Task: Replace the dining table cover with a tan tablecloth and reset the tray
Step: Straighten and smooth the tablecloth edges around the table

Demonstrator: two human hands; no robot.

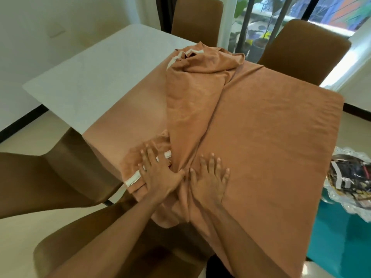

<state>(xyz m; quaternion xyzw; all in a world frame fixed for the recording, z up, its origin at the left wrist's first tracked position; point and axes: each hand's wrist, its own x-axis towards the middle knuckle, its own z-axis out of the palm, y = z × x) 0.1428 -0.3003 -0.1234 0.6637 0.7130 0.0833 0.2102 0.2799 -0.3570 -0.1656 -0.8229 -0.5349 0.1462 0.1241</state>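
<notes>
A tan tablecloth (pixel 261 125) covers the near and right part of the white dining table (pixel 96 77). A long bunched fold of it runs down the middle from a heap at the far edge to the near edge. A white hem band shows at the near left. My left hand (pixel 158 173) presses flat on the bunched cloth and the hem band, fingers spread. Beside it, my right hand (pixel 210 177) lies flat on the smooth cloth just right of the fold. Both thumbs sit close to the fold between them.
Brown chairs stand around the table: two at the far side (pixel 200 19) (pixel 305 51), one at the left (pixel 40 181), one near me (pixel 84 247). At the right, a tray (pixel 353 183) with a lace-edged liner and dark packets rests on a teal surface.
</notes>
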